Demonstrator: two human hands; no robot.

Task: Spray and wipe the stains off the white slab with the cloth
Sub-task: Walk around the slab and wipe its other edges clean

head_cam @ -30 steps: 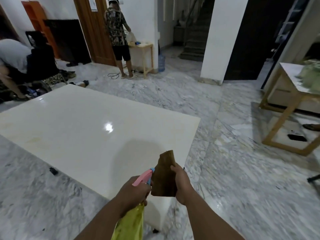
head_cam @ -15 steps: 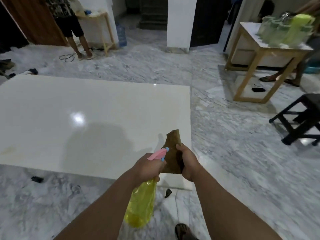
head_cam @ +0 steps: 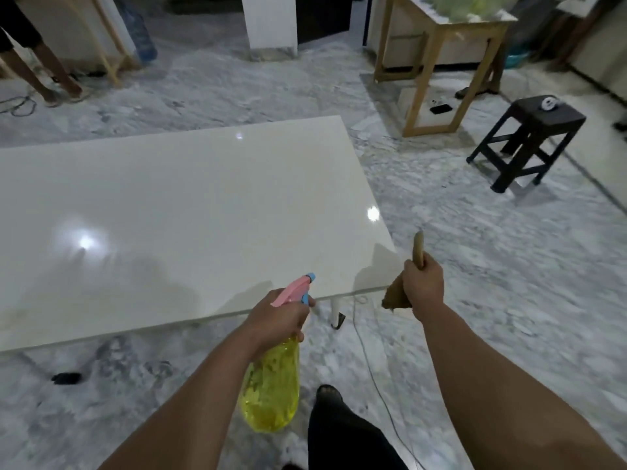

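Note:
The white slab (head_cam: 176,205) fills the left and middle of the view, glossy, with light reflections on it. My left hand (head_cam: 278,317) grips the neck of a yellow spray bottle (head_cam: 271,391) with a pink and blue trigger head, held just off the slab's near edge. My right hand (head_cam: 424,283) grips a brown cloth (head_cam: 419,247) beside the slab's near right corner; the cloth sticks out above and below my fist.
A wooden table (head_cam: 441,56) stands at the back right, a dark stool (head_cam: 529,137) to its right. A person's legs (head_cam: 44,72) are at the far left by another wooden table. A thin cable (head_cam: 369,364) runs over the marble floor near my foot.
My hands have moved apart: the cloth has swung right, away from the bottle's nozzle. The view has shifted so the slab's near right corner lies between my hands.

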